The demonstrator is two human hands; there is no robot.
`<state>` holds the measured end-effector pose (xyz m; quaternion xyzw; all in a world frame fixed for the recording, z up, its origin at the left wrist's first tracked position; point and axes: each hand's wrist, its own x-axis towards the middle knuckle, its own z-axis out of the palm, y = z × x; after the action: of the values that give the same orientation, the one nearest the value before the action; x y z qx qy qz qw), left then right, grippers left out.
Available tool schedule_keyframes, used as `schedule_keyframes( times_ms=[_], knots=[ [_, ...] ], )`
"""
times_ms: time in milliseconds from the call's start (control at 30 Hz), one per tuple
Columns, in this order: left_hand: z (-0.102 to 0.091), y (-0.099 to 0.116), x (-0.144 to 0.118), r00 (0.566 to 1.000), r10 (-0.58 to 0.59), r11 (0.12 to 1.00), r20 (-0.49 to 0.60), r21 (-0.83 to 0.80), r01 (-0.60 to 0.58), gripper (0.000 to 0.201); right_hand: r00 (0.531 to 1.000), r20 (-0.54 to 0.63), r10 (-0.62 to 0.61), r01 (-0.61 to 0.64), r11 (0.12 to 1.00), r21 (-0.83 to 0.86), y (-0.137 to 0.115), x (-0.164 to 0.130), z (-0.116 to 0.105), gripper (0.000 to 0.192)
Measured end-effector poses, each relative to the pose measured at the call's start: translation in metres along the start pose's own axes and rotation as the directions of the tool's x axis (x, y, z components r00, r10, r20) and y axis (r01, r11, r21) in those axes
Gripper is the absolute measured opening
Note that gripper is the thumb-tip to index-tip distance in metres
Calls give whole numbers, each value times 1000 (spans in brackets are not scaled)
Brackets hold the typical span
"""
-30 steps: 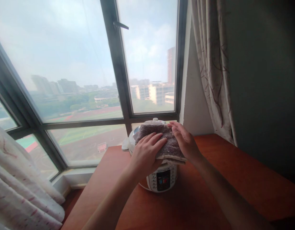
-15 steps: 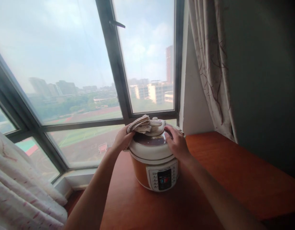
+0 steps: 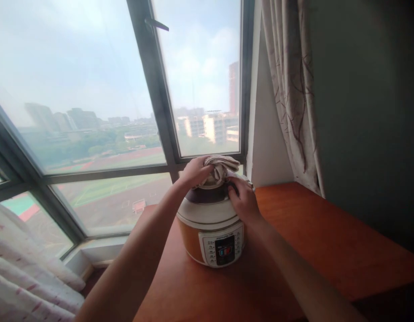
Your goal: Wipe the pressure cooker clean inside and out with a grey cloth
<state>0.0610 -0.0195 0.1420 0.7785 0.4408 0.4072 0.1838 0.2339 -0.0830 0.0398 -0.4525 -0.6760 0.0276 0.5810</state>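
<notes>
Beige and bunched, the cloth (image 3: 218, 167) is sitting on top of the cooker (image 3: 211, 223), over the lid's knob. The left hand (image 3: 193, 172) is clenching it from the window side, pressing it down onto the lid. The right hand (image 3: 242, 201) is lying flat and loose on the lid's right rim, grasping nothing, steadying the cooker. The step in hand looks like wiping the lid around the knob; the next move probably calls for dragging the cloth round the dark top while the right hand is holding the body firm. The cooker is standing near the table's (image 3: 310, 232) far left corner, its control panel facing the person. The table is red-brown wood, running along a dark wall. Behind it a big window (image 3: 92, 89) is showing hazy city and sports fields, with patterned curtains (image 3: 290, 89) hanging at the right and lower left.
</notes>
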Motion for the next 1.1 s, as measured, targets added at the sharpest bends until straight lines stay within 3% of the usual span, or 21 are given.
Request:
schedule_keyframes(
  times_ms=[67, 133, 233, 333, 533, 600, 667, 833, 1000, 1100],
  knots=[
    [3, 5, -9, 972, 224, 951, 70, 202, -234, 39, 1000, -6, -7, 7, 1000, -16, 2, 0, 2, 32],
    [4, 10, -20, 902, 398, 841, 166, 327, -431, 49, 999, -27, -16, 16, 1000, -21, 4, -1, 4, 33],
    [7, 17, -35, 807, 518, 710, 284, 383, -591, 57, 998, -60, -32, 33, 999, 13, 7, -3, 6, 37],
    [8, 18, -36, 807, 511, 692, 295, 416, -590, 59, 998, -54, -42, 43, 999, 30, 7, -2, 5, 37],
    [1, 6, -4, 949, 259, 870, 180, 384, -310, 41, 999, -41, -16, 17, 1000, 25, 3, -1, 1, 30],
    [-1, 0, 2, 973, 173, 924, 152, 318, -214, 37, 998, -54, -22, 24, 999, 32, 2, -2, 2, 31],
    [0, -4, 2, 979, 169, 939, 116, 284, -195, 37, 998, -60, -31, 33, 999, 32, 2, -2, 2, 31],
    [4, -2, -23, 919, 388, 842, 74, 377, -386, 50, 996, -76, -45, 46, 999, 8, 7, -3, 6, 30],
    [9, 17, -57, 827, 505, 741, 247, 366, -562, 55, 991, -114, -70, 79, 994, 74, 25, -12, 16, 29],
    [7, 23, -73, 824, 493, 756, 278, 332, -565, 55, 990, -124, -72, 86, 990, 114, 33, -17, 19, 25]
  ],
)
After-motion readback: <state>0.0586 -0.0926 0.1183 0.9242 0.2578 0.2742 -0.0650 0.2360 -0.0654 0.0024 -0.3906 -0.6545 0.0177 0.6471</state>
